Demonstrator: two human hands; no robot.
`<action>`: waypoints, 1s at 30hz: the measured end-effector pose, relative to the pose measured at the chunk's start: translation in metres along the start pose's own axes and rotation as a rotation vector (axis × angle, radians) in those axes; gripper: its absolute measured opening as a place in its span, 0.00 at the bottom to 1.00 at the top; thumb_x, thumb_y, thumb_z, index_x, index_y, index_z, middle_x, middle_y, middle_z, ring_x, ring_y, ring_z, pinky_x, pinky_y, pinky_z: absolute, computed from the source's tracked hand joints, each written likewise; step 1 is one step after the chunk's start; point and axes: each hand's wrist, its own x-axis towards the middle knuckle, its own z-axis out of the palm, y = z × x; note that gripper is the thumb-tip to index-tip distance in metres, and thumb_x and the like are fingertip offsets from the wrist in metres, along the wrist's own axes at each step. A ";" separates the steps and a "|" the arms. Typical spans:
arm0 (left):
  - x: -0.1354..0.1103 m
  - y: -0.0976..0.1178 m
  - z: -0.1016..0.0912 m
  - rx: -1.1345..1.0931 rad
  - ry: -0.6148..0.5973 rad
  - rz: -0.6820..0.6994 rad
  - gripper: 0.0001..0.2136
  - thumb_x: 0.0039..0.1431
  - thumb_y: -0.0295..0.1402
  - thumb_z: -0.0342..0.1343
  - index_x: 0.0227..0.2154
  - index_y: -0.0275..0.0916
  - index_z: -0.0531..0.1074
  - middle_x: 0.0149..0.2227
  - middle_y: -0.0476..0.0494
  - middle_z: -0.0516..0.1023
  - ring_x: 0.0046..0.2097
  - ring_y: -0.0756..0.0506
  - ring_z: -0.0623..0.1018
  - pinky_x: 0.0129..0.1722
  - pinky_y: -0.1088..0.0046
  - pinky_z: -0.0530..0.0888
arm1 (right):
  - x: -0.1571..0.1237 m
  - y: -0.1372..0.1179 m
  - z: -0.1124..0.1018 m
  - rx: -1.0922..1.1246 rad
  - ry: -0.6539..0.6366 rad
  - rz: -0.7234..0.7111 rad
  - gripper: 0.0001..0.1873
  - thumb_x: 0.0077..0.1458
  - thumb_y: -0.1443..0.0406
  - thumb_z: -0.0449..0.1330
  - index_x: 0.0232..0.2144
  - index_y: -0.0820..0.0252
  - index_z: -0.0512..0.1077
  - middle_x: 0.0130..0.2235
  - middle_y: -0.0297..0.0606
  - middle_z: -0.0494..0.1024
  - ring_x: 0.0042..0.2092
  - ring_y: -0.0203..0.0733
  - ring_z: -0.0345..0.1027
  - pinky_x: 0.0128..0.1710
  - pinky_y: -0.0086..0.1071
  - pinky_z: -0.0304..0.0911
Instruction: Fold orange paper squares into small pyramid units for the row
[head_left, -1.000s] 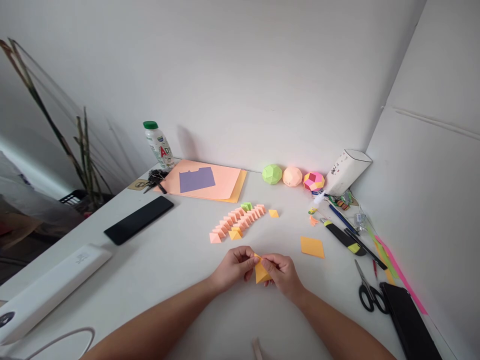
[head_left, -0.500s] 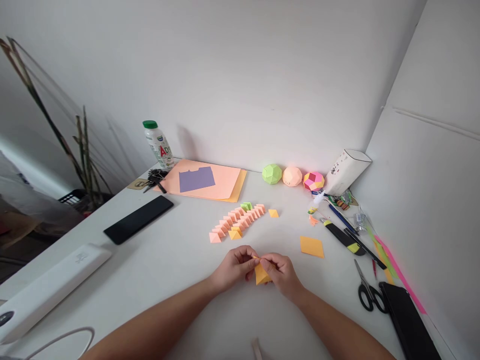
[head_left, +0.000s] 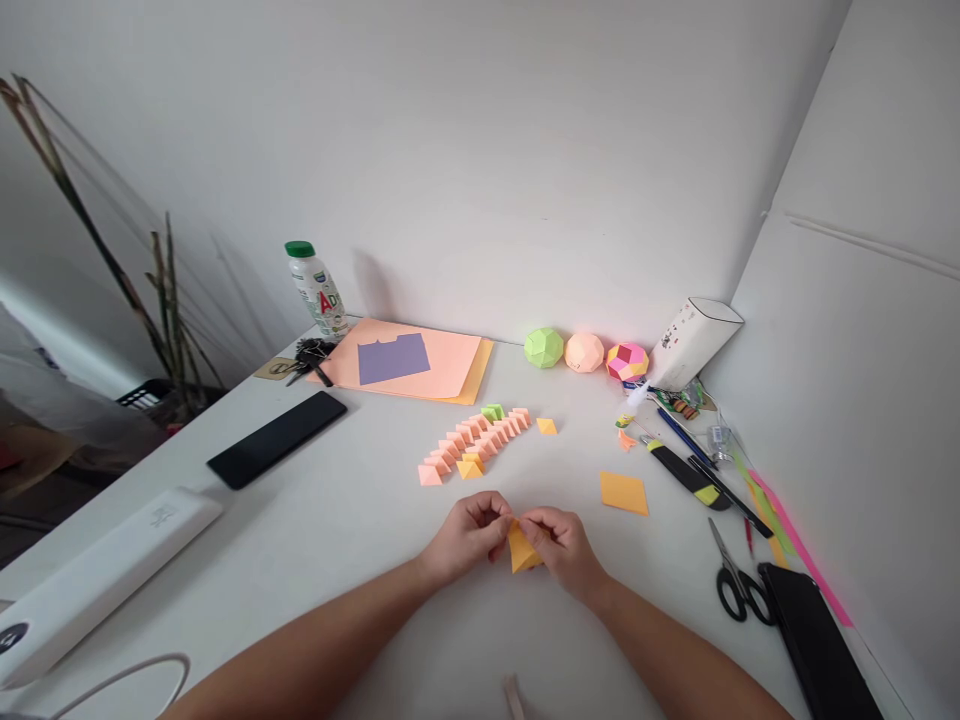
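Between both hands is a folded piece of orange paper [head_left: 523, 552], held just above the table. My left hand [head_left: 469, 535] pinches its upper left edge, fingers closed. My right hand [head_left: 564, 545] grips its upper right side with thumb and fingers, hiding part of it. Beyond the hands stand two rows of small folded paper pieces [head_left: 480, 440], mostly salmon, with some orange and green ones. A single orange folded piece [head_left: 547, 426] lies to their right. A flat orange paper rectangle [head_left: 624, 493] rests right of my right hand.
Stacked paper sheets [head_left: 450, 365] and a bottle [head_left: 319, 290] stand at the back left. Near them lies a black phone [head_left: 277, 440]; a long white device [head_left: 112, 580] is at left. Paper balls [head_left: 544, 348] line the wall. Scissors [head_left: 739, 585] and a cutter [head_left: 686, 475] lie right.
My left fingers have shifted slightly along the paper's upper edge, and a bit more of the orange paper's left side shows. The other things have stayed in place.
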 end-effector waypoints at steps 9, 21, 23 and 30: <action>0.000 0.005 -0.002 -0.115 0.025 0.037 0.09 0.54 0.39 0.55 0.28 0.38 0.65 0.17 0.55 0.67 0.20 0.53 0.66 0.23 0.77 0.65 | -0.001 0.001 -0.001 0.043 0.008 0.039 0.17 0.55 0.55 0.55 0.23 0.62 0.69 0.20 0.30 0.59 0.22 0.32 0.53 0.19 0.24 0.57; 0.001 0.003 0.000 -0.053 0.051 -0.003 0.14 0.53 0.45 0.55 0.27 0.38 0.64 0.17 0.55 0.66 0.19 0.54 0.65 0.22 0.78 0.61 | 0.000 0.009 0.000 0.077 0.074 0.050 0.16 0.55 0.54 0.55 0.28 0.62 0.69 0.22 0.32 0.71 0.21 0.33 0.64 0.21 0.26 0.61; 0.000 0.004 0.000 -0.022 0.012 -0.015 0.14 0.52 0.44 0.57 0.27 0.37 0.65 0.19 0.53 0.68 0.19 0.54 0.65 0.21 0.78 0.61 | 0.000 0.008 0.000 0.065 0.058 0.050 0.16 0.55 0.54 0.55 0.27 0.62 0.70 0.22 0.33 0.71 0.21 0.33 0.64 0.21 0.26 0.62; -0.001 0.002 0.000 -0.025 0.022 -0.002 0.13 0.51 0.42 0.58 0.23 0.36 0.67 0.17 0.54 0.65 0.19 0.54 0.63 0.20 0.79 0.61 | -0.001 0.004 0.001 0.081 0.075 0.048 0.17 0.55 0.54 0.55 0.24 0.62 0.69 0.21 0.33 0.70 0.21 0.34 0.62 0.21 0.27 0.61</action>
